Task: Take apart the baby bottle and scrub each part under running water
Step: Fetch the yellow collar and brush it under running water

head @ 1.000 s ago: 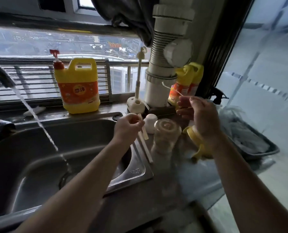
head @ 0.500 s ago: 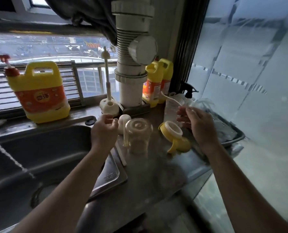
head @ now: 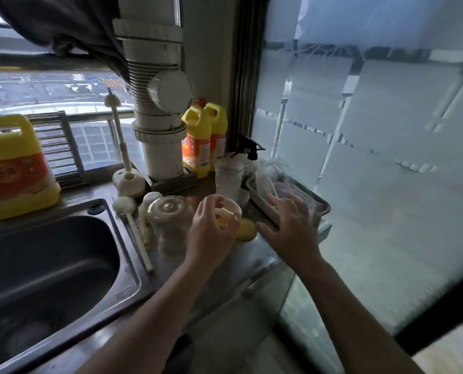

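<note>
Yellow plastic bottle collar, pinched in curled left hand over steel counter, probably for rinsing next. Clear upturned bottle body just beside, draining. Right hand spread, empty.

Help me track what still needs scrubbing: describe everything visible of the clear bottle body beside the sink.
The clear bottle body is a see-through, wide, round vessel, plastic or glass by look. It stands on the steel counter right of the sink, a closed, ringed end seemingly up. A long-handled brush lies at its left; the left hand, gripping a yellow collar, overlaps its right side, contact unclear.
</note>
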